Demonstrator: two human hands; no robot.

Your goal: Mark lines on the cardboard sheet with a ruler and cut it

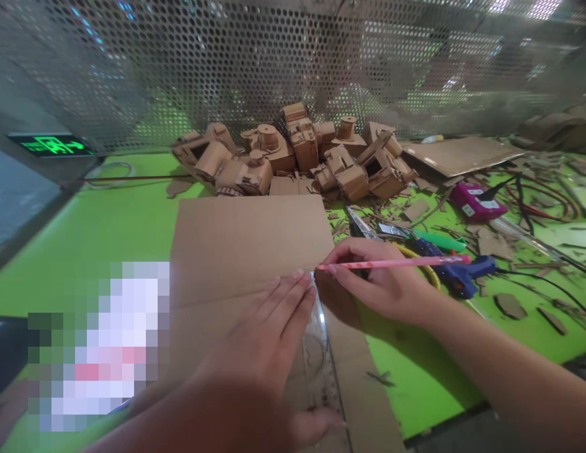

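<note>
Head view: left hand (264, 333), fingers close together, thumb apart, rests on a clear ruler (318, 371) atop cardboard (248, 236), near centre; right hand (387, 289) pinches a pink pencil (410, 261) by the ruler's far end. Far left, exit sign (51, 145), lettering blurred; far right, purple box (476, 202), labels unreadable.
</note>
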